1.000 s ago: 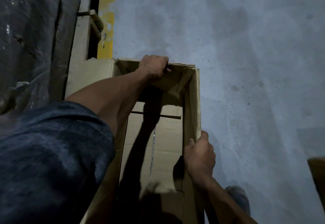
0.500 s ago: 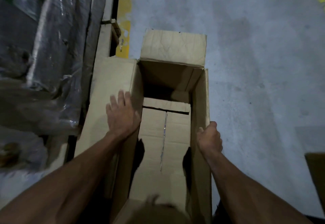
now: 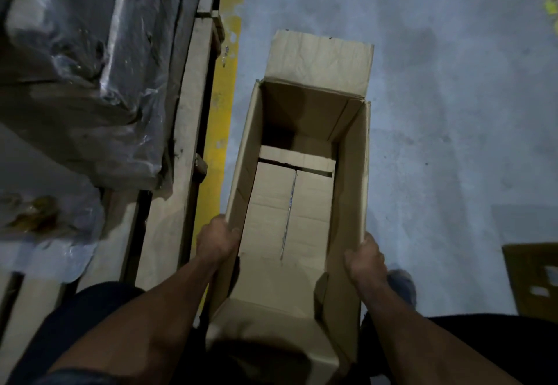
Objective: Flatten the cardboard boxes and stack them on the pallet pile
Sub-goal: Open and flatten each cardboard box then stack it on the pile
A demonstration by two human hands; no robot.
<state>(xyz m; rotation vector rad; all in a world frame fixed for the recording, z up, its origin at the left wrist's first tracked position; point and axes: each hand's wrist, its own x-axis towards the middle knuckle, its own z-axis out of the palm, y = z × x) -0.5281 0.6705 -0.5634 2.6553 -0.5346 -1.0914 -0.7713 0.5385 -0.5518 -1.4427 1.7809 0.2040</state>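
The cardboard box (image 3: pixel 302 191) stood open on the floor (image 3: pixel 453 112) beside a yellow line (image 3: pixel 223 131), nowhere near flat yet. The left hand (image 3: pixel 216 241) gripped the left wall's top edge, the right hand (image 3: pixel 365 259) the right wall — fingers curled over the rims, though it was pretty dim to be sure. Looked like the collapsing step was just starting; next it'd need the taped bottom opened or the walls skewed sideways. The pallet (image 3: pixel 181 143) was just left.

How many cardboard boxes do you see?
2. One open cardboard box stands on the floor in the middle, its long walls gripped by the left hand and right hand. A darker box shows at the right edge. Others may lie out of view.
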